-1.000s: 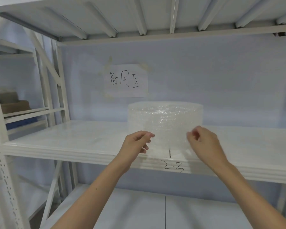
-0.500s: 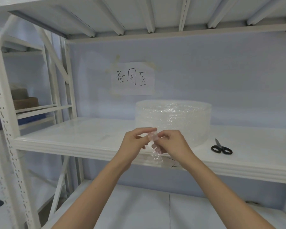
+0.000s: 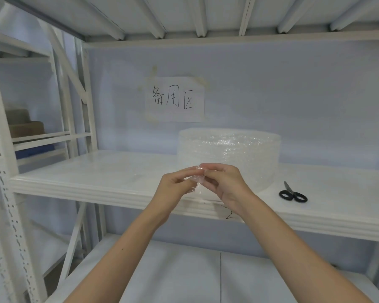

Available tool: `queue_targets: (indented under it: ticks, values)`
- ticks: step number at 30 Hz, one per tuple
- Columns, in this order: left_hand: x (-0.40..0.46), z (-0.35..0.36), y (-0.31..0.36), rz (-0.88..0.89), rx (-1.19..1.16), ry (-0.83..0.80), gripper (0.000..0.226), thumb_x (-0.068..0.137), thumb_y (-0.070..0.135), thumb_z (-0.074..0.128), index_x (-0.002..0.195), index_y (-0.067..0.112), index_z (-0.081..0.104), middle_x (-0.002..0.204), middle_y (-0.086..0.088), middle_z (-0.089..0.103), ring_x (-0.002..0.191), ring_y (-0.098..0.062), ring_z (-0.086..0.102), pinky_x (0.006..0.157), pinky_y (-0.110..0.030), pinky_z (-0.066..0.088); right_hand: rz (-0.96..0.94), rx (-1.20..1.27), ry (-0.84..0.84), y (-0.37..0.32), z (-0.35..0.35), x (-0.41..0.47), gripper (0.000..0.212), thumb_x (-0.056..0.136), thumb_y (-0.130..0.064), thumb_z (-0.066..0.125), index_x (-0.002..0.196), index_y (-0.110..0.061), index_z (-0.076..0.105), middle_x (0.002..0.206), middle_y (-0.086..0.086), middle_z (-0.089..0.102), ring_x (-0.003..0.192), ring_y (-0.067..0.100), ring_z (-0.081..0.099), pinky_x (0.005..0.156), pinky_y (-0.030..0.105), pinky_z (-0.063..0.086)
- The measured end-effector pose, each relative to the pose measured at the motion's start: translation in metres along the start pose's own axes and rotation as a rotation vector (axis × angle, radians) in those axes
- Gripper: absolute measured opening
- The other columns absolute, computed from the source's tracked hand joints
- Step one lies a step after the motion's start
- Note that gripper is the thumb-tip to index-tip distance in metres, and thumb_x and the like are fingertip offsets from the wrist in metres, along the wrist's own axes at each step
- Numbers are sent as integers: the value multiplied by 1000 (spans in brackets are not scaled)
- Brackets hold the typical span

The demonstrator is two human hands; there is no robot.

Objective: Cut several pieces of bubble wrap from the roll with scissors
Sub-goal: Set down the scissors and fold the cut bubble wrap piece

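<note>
Clear bubble wrap roll [image 3: 234, 154] upright; black scissors [image 3: 293, 194] beside.

On my feed I can read one sign: a white paper sheet [image 3: 175, 99] taped to the back wall, handwritten in black with the characters 备用区. On the front edge of the shelf [image 3: 96, 190] there is a black handwritten mark [image 3: 227, 213], mostly covered by my right wrist, so I cannot read it.
</note>
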State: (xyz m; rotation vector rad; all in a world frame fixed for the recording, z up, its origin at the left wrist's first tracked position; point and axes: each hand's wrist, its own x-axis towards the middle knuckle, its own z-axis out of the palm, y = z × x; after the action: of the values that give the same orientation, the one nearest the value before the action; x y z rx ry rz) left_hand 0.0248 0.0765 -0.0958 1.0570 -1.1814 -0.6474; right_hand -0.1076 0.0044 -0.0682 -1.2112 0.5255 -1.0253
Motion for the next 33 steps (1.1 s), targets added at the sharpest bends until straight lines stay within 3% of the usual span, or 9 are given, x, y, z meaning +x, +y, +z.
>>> queue_targets:
  ticks: [7,9,12,16,19,22,24,28,33]
  values:
    - [13,-4,-16,-35,-38,59,33,90,-1,58,101,21,81,98,-4,79,80,-14,68,88,-29,57,52,81,-7,6,1,18,14,85,3,64,96,11,68,79,16,68,80,29,69,81,32,61]
    - [15,-10,-17,-29,-10,59,35,89,-3,57,101,20,81,95,-4,79,79,-14,68,88,-28,57,30,29,-52,10,6,23,11,85,1,66,92,9,69,83,19,68,84,30,69,86,34,60]
    - [18,-25,-14,-46,31,93,47,89,-6,49,89,27,82,85,-2,78,78,-16,67,85,-26,58,0,-38,-53,18,20,35,7,86,3,65,91,7,69,89,21,69,84,29,70,78,28,61]
    - [23,-48,-7,-141,50,123,27,93,17,55,86,15,81,87,-4,75,71,-19,64,87,-37,58,4,-115,-65,31,44,60,4,85,2,67,88,2,69,85,17,70,78,25,70,73,25,61]
    - [28,-66,-7,-172,181,162,28,94,35,59,89,15,79,84,1,76,68,-13,67,79,-31,60,20,-162,-80,44,57,78,3,86,0,66,87,-1,69,83,15,70,75,21,70,73,24,61]
    - [33,-84,-11,-140,353,191,15,90,20,64,87,25,78,84,-5,75,67,-14,66,80,-31,60,26,-173,-101,55,66,93,4,85,1,66,87,-1,69,85,14,68,70,20,68,69,23,60]
    - [36,-95,-17,-156,462,212,23,85,12,63,89,31,75,75,-1,72,63,-14,63,78,-32,58,-1,-288,-101,59,71,100,8,86,-4,67,92,-1,70,85,9,66,67,18,64,63,22,58]
    - [34,-107,-23,-162,688,257,25,84,19,63,103,32,72,74,10,70,69,-8,61,68,-23,48,-40,-483,-92,67,81,115,5,84,-8,68,88,-6,71,80,5,66,62,17,61,56,23,52]
    - [29,-124,-32,-177,903,314,21,86,27,59,101,35,72,85,15,71,90,-12,66,88,-34,51,-94,-697,-68,85,98,129,11,80,-13,73,87,-4,71,77,5,66,59,15,60,45,17,43]
